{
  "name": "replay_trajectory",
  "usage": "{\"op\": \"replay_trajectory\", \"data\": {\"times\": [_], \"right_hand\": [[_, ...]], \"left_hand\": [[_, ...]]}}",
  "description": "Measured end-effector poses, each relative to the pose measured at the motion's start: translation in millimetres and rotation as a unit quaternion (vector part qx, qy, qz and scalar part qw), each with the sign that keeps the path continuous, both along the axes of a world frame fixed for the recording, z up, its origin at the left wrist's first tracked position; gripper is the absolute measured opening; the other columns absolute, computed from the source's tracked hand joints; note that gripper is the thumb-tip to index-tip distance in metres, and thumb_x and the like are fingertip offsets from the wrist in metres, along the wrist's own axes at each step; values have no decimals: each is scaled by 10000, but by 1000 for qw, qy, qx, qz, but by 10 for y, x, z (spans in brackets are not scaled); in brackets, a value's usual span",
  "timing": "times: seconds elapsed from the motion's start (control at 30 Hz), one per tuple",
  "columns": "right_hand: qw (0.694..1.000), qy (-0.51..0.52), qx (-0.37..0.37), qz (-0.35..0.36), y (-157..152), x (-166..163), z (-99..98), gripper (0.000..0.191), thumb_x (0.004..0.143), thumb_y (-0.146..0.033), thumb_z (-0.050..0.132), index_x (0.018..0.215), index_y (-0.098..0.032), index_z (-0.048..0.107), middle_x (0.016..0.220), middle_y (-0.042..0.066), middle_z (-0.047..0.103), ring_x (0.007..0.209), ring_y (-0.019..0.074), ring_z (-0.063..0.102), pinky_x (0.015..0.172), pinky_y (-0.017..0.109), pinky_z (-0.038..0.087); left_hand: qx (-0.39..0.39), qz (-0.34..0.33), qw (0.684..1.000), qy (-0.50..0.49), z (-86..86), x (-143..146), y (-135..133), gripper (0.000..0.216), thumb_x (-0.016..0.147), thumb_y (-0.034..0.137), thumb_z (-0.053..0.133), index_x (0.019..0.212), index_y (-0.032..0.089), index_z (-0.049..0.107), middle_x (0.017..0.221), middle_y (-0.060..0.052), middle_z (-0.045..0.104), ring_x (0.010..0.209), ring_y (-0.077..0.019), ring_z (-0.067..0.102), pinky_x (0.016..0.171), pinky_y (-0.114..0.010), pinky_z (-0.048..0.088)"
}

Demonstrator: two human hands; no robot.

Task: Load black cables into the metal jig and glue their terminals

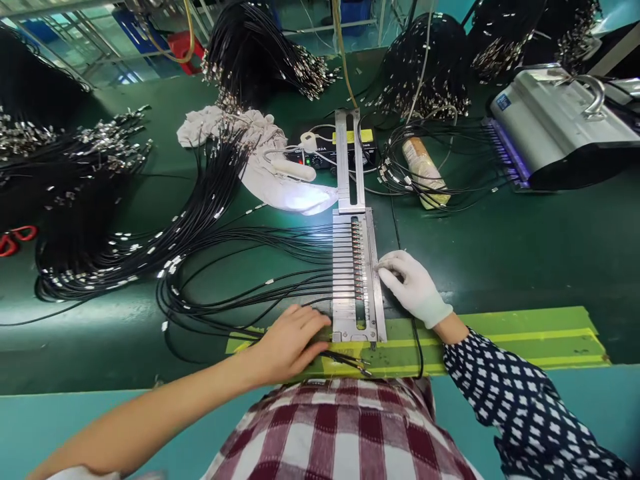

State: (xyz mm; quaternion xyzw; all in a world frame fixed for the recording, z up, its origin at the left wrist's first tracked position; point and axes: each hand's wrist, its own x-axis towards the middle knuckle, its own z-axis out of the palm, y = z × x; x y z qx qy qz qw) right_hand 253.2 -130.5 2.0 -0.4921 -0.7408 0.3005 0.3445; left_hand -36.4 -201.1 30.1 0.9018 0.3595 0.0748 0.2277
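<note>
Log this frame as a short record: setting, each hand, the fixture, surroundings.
Setting: green workbench, seen from the head camera
Left hand: bare, palm down on black cables by the jig's near end
Right hand: white glove, fingertips on the jig's right edge
Fixture: slotted metal jig, cables laid side by side in its slots
Surroundings: cable bundles at left, white cloth, grey machine far right, red scissors at left edge

Left hand (290, 340) lies flat, palm down; gloved right hand (413, 283) half-curled.
</note>
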Motion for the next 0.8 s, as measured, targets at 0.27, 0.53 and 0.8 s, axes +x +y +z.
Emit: {"op": "replay_trajectory", "data": {"times": [0.27,0.53,0.8], "right_hand": [[1000,-13,5,-3,5,3,-21,160,942,-287,535,855,-235,658,976,53,657,954,233,630,864,394,510],[1000,-14,-8,-5,-13,6,-4,153,946,-274,534,877,-228,663,989,50,652,957,221,625,848,372,503],[1000,-10,-11,-4,-3,-2,6,142,944,-240,540,867,-231,659,980,44,649,945,209,622,851,369,499]], "left_hand": [[-168,59,979,-97,66,-115,-88,76,963,188,509,910,196,563,895,-27,594,845,-155,554,762,-272,450],[-49,83,989,-116,-140,175,24,202,979,171,483,1174,191,530,1049,-71,630,968,-180,591,860,-307,504],[68,30,982,-173,-176,102,166,151,964,125,524,1081,160,612,912,-66,633,832,-153,578,752,-262,513]]}}
